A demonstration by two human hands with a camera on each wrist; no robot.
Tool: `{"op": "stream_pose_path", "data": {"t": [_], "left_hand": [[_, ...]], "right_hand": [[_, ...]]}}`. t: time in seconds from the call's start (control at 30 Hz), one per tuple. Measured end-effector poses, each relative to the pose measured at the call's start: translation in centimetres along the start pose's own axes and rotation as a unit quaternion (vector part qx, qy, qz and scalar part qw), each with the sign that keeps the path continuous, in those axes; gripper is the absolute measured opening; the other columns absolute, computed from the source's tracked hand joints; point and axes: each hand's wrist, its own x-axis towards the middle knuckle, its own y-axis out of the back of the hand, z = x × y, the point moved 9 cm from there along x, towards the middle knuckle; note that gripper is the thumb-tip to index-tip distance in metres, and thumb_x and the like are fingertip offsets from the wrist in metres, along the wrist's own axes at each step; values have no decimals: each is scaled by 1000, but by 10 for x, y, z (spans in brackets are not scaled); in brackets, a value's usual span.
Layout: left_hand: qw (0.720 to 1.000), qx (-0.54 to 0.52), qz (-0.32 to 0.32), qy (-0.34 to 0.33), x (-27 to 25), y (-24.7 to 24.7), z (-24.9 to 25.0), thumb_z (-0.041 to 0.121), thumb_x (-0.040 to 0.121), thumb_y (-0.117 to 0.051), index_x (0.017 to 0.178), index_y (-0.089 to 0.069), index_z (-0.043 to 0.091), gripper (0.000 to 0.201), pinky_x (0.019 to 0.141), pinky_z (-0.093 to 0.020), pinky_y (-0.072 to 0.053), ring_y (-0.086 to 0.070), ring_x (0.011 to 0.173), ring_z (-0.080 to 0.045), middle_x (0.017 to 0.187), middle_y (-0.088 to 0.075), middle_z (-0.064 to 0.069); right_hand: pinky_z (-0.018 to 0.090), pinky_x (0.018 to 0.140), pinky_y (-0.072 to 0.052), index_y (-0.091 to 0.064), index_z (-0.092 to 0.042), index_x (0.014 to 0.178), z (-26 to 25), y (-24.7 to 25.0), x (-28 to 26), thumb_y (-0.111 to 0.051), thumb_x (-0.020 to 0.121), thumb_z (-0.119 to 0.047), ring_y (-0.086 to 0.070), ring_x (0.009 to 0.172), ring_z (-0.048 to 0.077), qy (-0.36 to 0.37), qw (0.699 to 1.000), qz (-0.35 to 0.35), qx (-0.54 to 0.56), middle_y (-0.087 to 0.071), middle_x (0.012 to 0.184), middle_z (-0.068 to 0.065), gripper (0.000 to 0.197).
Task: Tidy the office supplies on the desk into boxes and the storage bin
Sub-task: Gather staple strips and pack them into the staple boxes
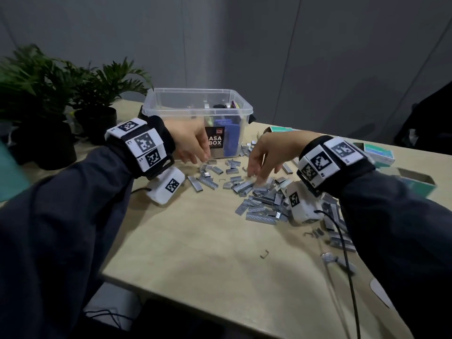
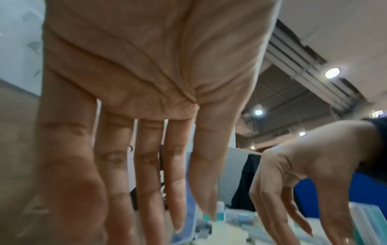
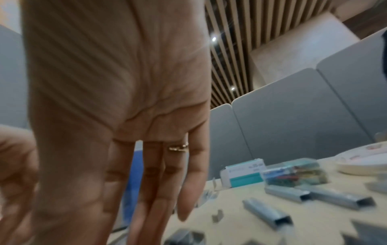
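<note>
- Stray single staple (image 1: 264,253) lies alone on the bare worktop (image 1: 195,241), nearest the person, well apart from the heap.
- Staple strips (image 1: 259,204) are scattered loose from centre to right, so they likely need raking together before boxing.
- Right hand (image 1: 265,157): fingers straight, spread, tips down among the strips; it grips nothing.
- Left hand (image 1: 193,143): fingers extended downward, just above the heap's far-left edge, also empty; the pair seem set to sweep inward.
- Open teal boxes (image 1: 415,182) sit at right, probably for the staples.
- Clear storage bin (image 1: 195,101) stands behind, lidless, already holding items.
</note>
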Motion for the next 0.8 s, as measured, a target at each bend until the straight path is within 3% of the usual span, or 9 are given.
{"op": "stream_pose_path", "data": {"t": [0.1,0.2,0.3,0.4,0.5,0.6,0.7,0.8], "left_hand": [[996,69,-57,-18,-3,-15,6,10,79,-77,100,-72,11,21,61,-25,-55,-66,79,-16,93,-72,-9],[986,126,-111,-21,-5,-36,13,15,74,-82,101,-72,14,29,63,-25,-57,-64,76,-13,98,-71,-11],[975,200,-97,-21,0,-44,19,17,74,-82,100,-70,11,30,62,-19,-54,-58,72,-10,83,-64,0],[966,240,-81,-43,4,-46,26,16,77,-80,95,-70,9,21,49,-5,-41,-52,64,-4,71,-58,9],[958,260,-94,-79,6,-50,28,21,79,-78,88,-69,13,15,65,-16,-45,-54,71,-9,76,-62,7],[949,274,-84,-129,5,-53,33,23,81,-76,84,-68,13,13,68,-20,-44,-56,76,-13,86,-66,1],[950,264,-58,-157,3,-45,40,27,82,-74,80,-71,11,16,80,-35,-51,-62,84,-19,90,-70,-5],[971,155,-46,-174,0,-30,46,21,85,-71,86,-71,3,18,75,-37,-53,-63,73,-14,84,-73,-8]], "right_hand": [[19,65,-52,-71,-37,80,-10,-10,7,-85,74,-24,-68,82,11,16,1000,-7,-22,-74,86,-8,20],[23,69,-56,-70,-33,79,-12,-14,13,-85,74,-26,-69,82,16,12,998,2,-60,-73,85,-7,17],[20,66,-54,-74,-22,83,-12,-12,12,-84,74,-28,-67,76,10,11,997,21,-68,-74,85,-4,15],[18,63,-51,-76,-14,83,-6,-9,7,-81,78,-26,-69,74,7,12,998,31,-45,-75,80,-3,14],[21,67,-53,-74,-11,83,3,-4,0,-75,83,-19,-73,75,8,8,999,44,-1,-76,76,-3,8],[21,67,-55,-75,-8,91,9,3,-9,-69,89,-16,-73,74,7,12,998,50,42,-76,79,1,10],[22,71,-58,-77,-12,94,15,14,-23,-68,90,-20,-72,79,9,26,991,84,100,-77,83,1,13],[17,64,-55,-76,-9,94,22,24,-42,-66,93,-17,-70,73,7,42,972,133,191,-76,82,3,13]]}}
